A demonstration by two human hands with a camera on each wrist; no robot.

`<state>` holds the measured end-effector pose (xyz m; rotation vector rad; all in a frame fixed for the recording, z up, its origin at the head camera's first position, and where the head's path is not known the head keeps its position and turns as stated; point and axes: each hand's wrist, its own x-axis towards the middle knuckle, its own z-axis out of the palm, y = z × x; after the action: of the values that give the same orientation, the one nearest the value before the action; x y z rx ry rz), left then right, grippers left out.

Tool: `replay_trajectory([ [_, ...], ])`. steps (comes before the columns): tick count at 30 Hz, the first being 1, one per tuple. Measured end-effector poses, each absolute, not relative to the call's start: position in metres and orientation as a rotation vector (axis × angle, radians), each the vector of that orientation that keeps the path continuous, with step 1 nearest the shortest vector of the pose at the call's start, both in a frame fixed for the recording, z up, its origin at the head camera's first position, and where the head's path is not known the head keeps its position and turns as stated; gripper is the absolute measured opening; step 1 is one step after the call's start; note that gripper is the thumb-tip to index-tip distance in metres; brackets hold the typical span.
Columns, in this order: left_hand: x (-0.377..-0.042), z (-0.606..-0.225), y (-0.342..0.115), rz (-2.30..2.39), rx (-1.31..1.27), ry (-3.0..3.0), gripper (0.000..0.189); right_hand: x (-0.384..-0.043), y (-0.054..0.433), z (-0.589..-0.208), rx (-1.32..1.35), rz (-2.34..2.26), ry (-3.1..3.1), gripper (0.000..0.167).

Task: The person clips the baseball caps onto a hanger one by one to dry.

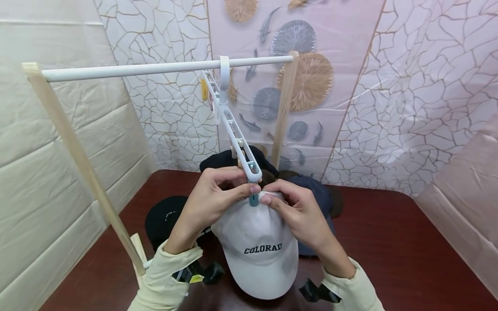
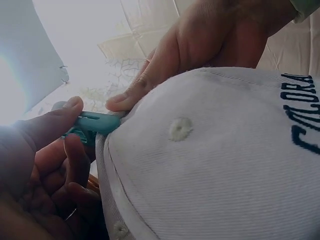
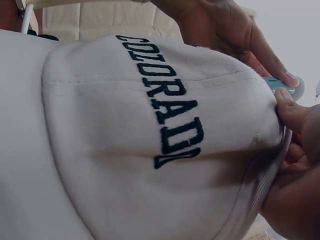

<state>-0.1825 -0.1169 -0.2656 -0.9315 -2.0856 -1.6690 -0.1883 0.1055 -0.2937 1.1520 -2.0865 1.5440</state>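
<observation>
A white baseball cap with dark COLORADO lettering hangs brim down in front of me. At its crown, a teal clip sits below the front end of a white clip hanger. My left hand pinches this clip between thumb and fingers. The left wrist view shows the tip of the clip over the folded cloth at the crown. Just right of it, my right hand pinches the cap's top cloth. From the right wrist, the right thumb lies close beside the clip.
The hanger's hook goes over a white rod between wooden posts. Further clips, one yellow, hang at its far end. Behind the white cap are a black cap, a navy cap and other dark caps on the reddish-brown table.
</observation>
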Motion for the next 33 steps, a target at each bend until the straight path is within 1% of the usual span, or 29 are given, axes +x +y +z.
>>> replay_trajectory([
  [12,-0.182,-0.265,-0.117,-1.686,-0.914,-2.101,0.012,-0.188,0.105,-0.295,1.14,1.608,-2.071,0.014],
  [17,-0.183,-0.267,-0.117,-1.681,-0.896,-2.107,0.008,-0.19,0.106,-0.294,1.153,1.616,-2.109,0.012],
  [26,-0.184,-0.268,-0.115,-1.683,-0.875,-2.16,0.017,-0.195,0.114,-0.291,1.174,1.615,-2.246,0.011],
  [33,-0.186,-0.27,-0.113,-1.68,-0.852,-2.182,0.011,-0.194,0.119,-0.288,1.145,1.555,-2.339,0.011],
])
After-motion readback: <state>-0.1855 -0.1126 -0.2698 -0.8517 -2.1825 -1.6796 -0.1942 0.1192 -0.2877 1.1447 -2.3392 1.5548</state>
